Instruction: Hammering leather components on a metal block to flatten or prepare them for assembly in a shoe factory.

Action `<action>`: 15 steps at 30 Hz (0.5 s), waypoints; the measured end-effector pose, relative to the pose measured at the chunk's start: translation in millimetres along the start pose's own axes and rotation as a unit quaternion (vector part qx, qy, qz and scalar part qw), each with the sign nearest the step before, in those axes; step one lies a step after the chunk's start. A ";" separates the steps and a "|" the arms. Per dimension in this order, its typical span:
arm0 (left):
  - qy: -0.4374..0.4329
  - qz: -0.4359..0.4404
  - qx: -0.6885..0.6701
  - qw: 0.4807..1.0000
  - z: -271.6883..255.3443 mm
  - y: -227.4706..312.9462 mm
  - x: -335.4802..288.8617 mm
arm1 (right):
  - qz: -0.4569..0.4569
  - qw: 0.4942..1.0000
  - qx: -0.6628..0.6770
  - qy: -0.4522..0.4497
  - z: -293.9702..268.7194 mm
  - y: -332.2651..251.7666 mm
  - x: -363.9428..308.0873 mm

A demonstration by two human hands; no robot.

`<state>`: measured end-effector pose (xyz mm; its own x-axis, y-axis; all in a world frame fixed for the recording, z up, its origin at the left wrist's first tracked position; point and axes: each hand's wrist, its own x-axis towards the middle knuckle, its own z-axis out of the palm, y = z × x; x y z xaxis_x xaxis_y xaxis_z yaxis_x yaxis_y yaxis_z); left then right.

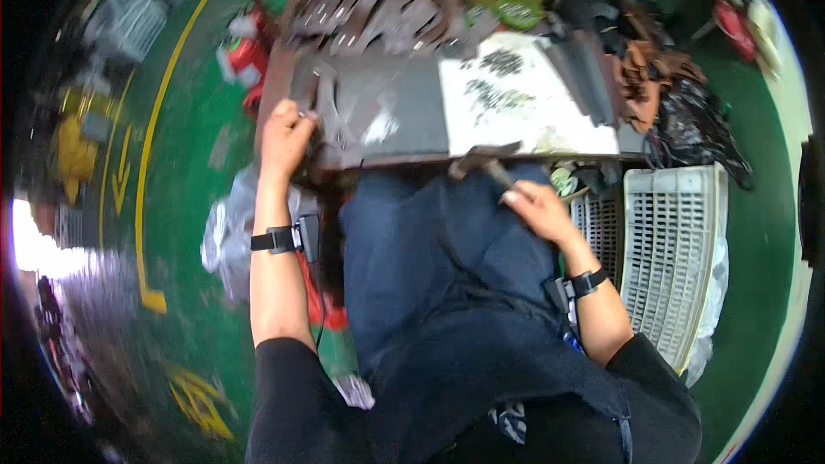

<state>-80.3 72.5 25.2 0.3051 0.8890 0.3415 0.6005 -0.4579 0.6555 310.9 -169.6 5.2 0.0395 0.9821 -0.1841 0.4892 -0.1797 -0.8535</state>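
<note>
Green floor (180, 206) with yellow lines fills most of the view, and the person sits over it in dark blue trousers, knees tucked under the near edge of a low bench (412, 120). That bench carries a dark work plate on its left half and a pale, scratched board (516, 107) on its right, likely so cutting or punching happens on a firm surface close to the lap. Rows of dark leather strips (387, 9) lie fanned along the far side, within reach but clear of the working patch. A white plastic crate (679, 249) stands on the floor at the person's right, handy for dropping finished or spare pieces.

Left hand (285, 133) rests at the bench's left corner, fingers curled down and pressed onto a dark leather piece (331, 107), apparently pinning it flat so it cannot slide. Right hand (537, 206) hangs just below the bench's front edge, over the lap, fingers pinched around the handle of a small hammer (485, 161), whose head points up toward the bench edge. Both wrists wear black straps.
</note>
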 end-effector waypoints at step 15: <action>0.177 -0.428 -0.278 0.841 91.3 -79.2 -325.4 | 0.099 0.994 0.028 -0.034 -6.0 5.1 -4.0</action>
<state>-159.7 -180.0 -199.4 -0.3610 0.8822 -0.3024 0.0190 0.3311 0.9434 318.4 -174.0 4.5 0.0708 0.9218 -0.3812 0.4277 -0.3733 -0.8232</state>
